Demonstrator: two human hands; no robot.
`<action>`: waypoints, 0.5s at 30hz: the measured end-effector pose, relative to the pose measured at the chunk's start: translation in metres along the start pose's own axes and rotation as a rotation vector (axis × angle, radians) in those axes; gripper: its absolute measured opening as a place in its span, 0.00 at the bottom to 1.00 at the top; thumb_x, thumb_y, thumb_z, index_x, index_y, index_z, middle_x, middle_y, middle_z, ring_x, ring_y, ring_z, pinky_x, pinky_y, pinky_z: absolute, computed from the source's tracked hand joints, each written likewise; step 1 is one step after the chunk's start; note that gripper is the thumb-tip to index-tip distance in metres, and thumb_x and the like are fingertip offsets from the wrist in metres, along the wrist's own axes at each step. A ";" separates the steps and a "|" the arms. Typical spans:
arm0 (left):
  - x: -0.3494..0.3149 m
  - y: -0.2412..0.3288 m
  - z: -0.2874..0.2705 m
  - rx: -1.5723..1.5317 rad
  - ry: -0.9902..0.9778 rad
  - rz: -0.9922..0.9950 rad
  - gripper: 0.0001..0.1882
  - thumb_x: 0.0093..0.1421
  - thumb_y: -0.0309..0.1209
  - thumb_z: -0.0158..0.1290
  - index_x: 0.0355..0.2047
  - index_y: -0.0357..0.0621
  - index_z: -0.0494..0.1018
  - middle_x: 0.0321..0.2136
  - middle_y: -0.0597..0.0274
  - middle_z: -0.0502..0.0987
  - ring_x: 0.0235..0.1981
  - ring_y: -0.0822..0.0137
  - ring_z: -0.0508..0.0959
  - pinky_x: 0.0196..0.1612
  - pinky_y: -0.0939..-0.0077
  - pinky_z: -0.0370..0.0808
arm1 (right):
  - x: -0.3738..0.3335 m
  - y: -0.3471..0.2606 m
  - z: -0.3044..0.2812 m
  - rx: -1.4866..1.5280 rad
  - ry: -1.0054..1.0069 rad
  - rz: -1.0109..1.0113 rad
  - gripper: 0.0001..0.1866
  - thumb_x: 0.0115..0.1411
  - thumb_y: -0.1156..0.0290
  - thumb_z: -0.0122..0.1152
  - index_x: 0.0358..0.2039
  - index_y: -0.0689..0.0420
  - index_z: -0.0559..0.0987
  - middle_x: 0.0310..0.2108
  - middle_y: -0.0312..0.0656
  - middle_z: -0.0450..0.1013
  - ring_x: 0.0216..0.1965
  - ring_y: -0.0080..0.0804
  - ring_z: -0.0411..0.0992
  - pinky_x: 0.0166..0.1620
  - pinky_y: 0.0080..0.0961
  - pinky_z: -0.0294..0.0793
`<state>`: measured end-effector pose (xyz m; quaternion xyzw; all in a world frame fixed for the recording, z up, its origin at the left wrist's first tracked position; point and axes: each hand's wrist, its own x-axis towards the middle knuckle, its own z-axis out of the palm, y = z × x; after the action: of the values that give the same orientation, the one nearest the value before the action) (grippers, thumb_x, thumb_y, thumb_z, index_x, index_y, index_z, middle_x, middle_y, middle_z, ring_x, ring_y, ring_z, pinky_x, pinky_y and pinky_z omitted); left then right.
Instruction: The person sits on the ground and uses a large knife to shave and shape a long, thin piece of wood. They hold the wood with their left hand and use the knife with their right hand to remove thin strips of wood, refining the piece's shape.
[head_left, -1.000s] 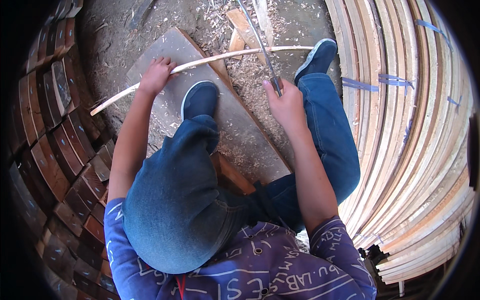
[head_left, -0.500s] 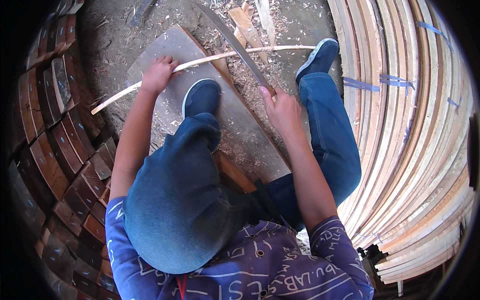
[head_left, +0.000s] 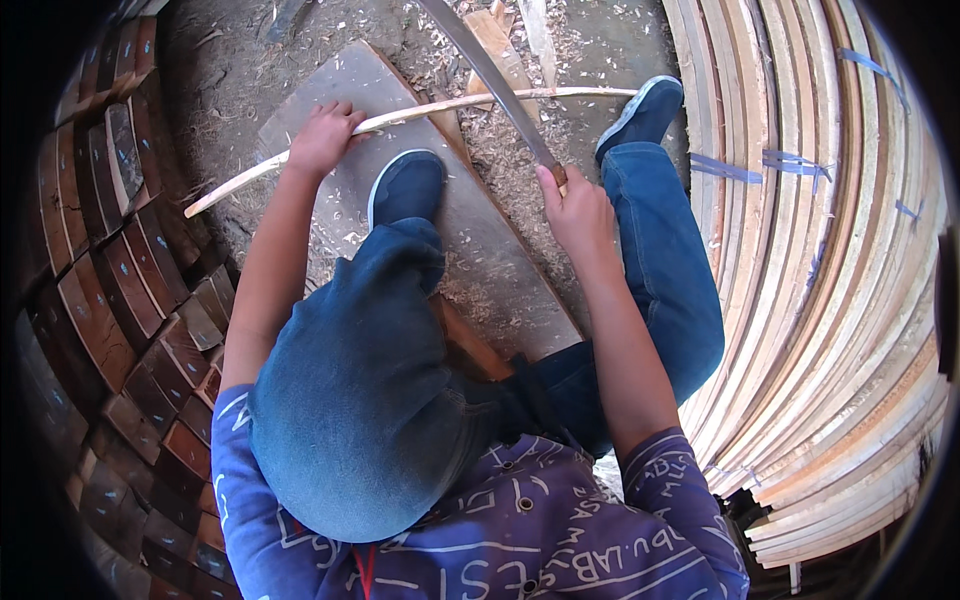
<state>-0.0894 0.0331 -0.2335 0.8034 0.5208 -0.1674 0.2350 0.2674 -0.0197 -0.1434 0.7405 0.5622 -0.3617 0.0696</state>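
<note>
In the head view, the long, thin wooden strip [head_left: 400, 116] lies across the top of the frame, from the left of the upper part to the dark shoe [head_left: 640, 115] at upper right, passing over the plank [head_left: 350, 90]. It looks light and fairly stiff with some spring; a slim piece like this would probably flex or turn if held only at one end, so a hold near mid-length, over the plank, seems surest. Its pared surface may be smooth, with splinters possible.

The left hand [head_left: 325, 140] is at upper left, palm down, fingers curled over the strip; its forearm rises from the lower left, the elbow slightly bent. The right hand [head_left: 583, 212], right of centre, is wrapped around the wooden handle of a long knife [head_left: 510, 103], thumb along the grip, wrist nearly straight. The blade slants to the top edge, crossing the strip; whether they touch cannot be told.
</note>
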 end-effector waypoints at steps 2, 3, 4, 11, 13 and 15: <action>-0.006 -0.002 0.006 0.003 0.014 -0.006 0.15 0.58 0.42 0.53 0.41 0.48 0.74 0.36 0.59 0.73 0.46 0.57 0.72 0.49 0.60 0.67 | 0.007 0.013 0.005 -0.099 0.007 0.043 0.30 0.62 0.43 0.47 0.31 0.62 0.77 0.26 0.61 0.75 0.34 0.62 0.75 0.39 0.51 0.72; -0.004 -0.004 0.007 0.005 0.033 -0.012 0.15 0.58 0.42 0.53 0.40 0.48 0.74 0.36 0.59 0.73 0.46 0.58 0.72 0.49 0.60 0.67 | 0.010 0.030 0.008 -0.084 0.032 0.102 0.30 0.62 0.43 0.47 0.32 0.62 0.77 0.26 0.60 0.75 0.34 0.62 0.75 0.39 0.51 0.72; 0.005 0.000 0.006 -0.010 0.046 0.010 0.14 0.58 0.42 0.53 0.40 0.48 0.73 0.36 0.59 0.73 0.46 0.58 0.72 0.49 0.60 0.67 | 0.013 0.055 0.011 -0.074 0.063 0.168 0.30 0.62 0.43 0.47 0.32 0.62 0.78 0.26 0.60 0.75 0.34 0.62 0.75 0.39 0.51 0.72; 0.002 0.001 0.004 -0.023 0.040 0.012 0.14 0.57 0.40 0.54 0.40 0.49 0.74 0.36 0.60 0.73 0.46 0.58 0.71 0.49 0.60 0.67 | 0.004 0.008 -0.014 0.078 0.008 0.128 0.32 0.62 0.42 0.47 0.37 0.63 0.78 0.32 0.61 0.75 0.38 0.60 0.73 0.41 0.47 0.70; 0.000 0.001 0.005 -0.053 0.032 0.007 0.14 0.56 0.39 0.55 0.40 0.47 0.74 0.35 0.58 0.73 0.45 0.57 0.71 0.49 0.60 0.66 | 0.003 -0.005 -0.016 0.089 -0.038 0.062 0.31 0.62 0.42 0.47 0.37 0.62 0.79 0.32 0.61 0.75 0.39 0.60 0.73 0.42 0.49 0.71; 0.000 -0.001 0.004 -0.066 0.029 -0.005 0.14 0.56 0.38 0.56 0.39 0.46 0.74 0.35 0.57 0.72 0.44 0.56 0.71 0.49 0.60 0.66 | 0.007 0.001 -0.009 0.029 -0.036 0.076 0.30 0.62 0.43 0.47 0.38 0.62 0.79 0.31 0.61 0.75 0.39 0.61 0.74 0.42 0.50 0.71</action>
<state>-0.0905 0.0310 -0.2366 0.7963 0.5313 -0.1389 0.2535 0.2729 -0.0098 -0.1413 0.7556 0.5270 -0.3802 0.0828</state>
